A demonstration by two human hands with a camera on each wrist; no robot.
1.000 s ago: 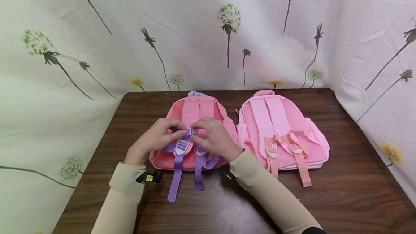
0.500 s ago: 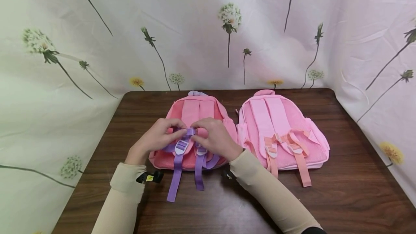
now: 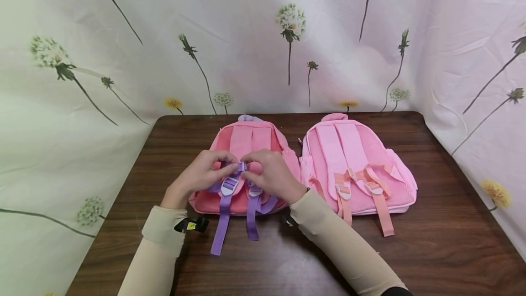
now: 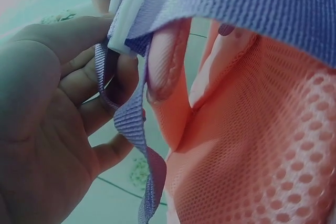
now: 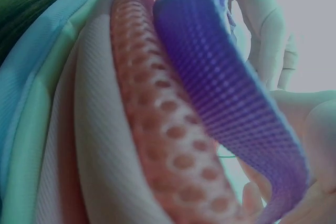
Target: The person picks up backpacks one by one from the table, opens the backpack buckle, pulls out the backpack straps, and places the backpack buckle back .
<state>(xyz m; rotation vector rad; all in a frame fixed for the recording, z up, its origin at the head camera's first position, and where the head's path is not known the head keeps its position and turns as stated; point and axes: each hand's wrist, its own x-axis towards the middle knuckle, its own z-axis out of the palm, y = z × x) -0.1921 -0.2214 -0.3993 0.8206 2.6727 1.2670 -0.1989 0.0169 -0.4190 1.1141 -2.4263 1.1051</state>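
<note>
A coral-pink backpack [image 3: 251,137] lies with its strap side up at the left of the pair. Over its middle my left hand [image 3: 204,171] pinches a purple strap between thumb and fingertips. Facing it, my right hand [image 3: 273,173] pinches the small white-and-purple clip [image 3: 243,166] between the hands; fingertips partly hide it. Below them, a white buckle [image 3: 229,186] sits on each shoulder strap, with a purple tail [image 3: 222,229] hanging over the table. The left wrist view has the thumb near a white buckle [image 4: 128,17]. Purple webbing [image 5: 210,66] crosses the right wrist view.
Close on the right lies a light pink backpack [image 3: 349,150] with peach straps [image 3: 384,218], also strap side up. The dark wooden table [image 3: 444,241] carries both bags. Behind it hangs a cloth [image 3: 246,49] printed with dandelions.
My left hand and forearm have shifted very slightly to the right. The right hand stays in place, and both bags lie as before.
</note>
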